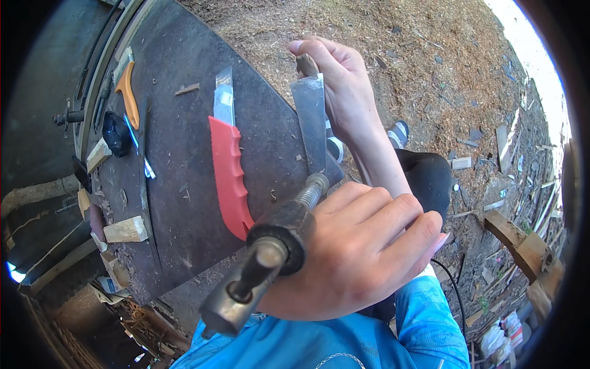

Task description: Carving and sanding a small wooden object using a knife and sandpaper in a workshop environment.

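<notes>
A flat grey metal blade (311, 123) juts over the table's edge, its lower end beneath the screw of a metal clamp (289, 230). My right hand (341, 80) is closed at the blade's far end, pinching a small brown, wooden-looking piece (306, 65) against or just beside the tip. Close to the clamp, back upward, is my left hand (356, 249). Its fingers curl inward to the right; whatever lies under them is hidden. Left of the blade, a red-handled knife (230, 172) with a silver upper part lies on the dark tabletop (178, 141).
An orange-handled brush (127, 92), a blue-and-white pen (140, 147), a thin dark metal strip (145, 184) and a wood block (126, 230) lie along the table's left side. Wood shavings and scraps cover the ground (430, 74). Curved timber (522, 243) stands at right.
</notes>
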Demonstrator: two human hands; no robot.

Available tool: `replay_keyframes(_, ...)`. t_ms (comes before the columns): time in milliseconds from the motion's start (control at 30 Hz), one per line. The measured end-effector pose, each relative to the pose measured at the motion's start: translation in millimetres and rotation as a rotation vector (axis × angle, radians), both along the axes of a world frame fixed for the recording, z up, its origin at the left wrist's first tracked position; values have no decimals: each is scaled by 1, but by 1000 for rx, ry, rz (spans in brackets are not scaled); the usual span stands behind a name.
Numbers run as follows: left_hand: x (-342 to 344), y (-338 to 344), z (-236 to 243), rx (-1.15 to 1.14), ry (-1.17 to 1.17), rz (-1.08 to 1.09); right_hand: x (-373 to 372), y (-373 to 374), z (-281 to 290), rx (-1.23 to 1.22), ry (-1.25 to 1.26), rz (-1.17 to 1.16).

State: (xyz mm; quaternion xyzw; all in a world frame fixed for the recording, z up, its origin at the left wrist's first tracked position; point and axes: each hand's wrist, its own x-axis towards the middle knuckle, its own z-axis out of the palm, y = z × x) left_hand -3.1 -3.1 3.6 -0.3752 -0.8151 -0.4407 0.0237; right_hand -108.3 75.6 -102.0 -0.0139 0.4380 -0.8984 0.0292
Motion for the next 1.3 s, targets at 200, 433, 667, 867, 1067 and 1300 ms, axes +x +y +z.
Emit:
replay_keyframes(200,-1,-2,4,-44,-14,-29,10,4,10,21,-263,112)
replay_keyframes(433,1,-2,1,-18,-21,-4,1,9,2,187,-184,-41)
replay_keyframes(667,1,3,2,10,-21,29,-8,18,37,366,-78,-248)
replay_keyframes(867,7,6,-1,41,-50,107,-12,10,33,619,184,-410)
replay_keyframes(1067,2,-1,1,-13,-37,-12,-15,5,26,470,230,-406)
replay_keyframes(1300,1,1,2,-6,-31,-11,-15,8,25,533,272,-426)
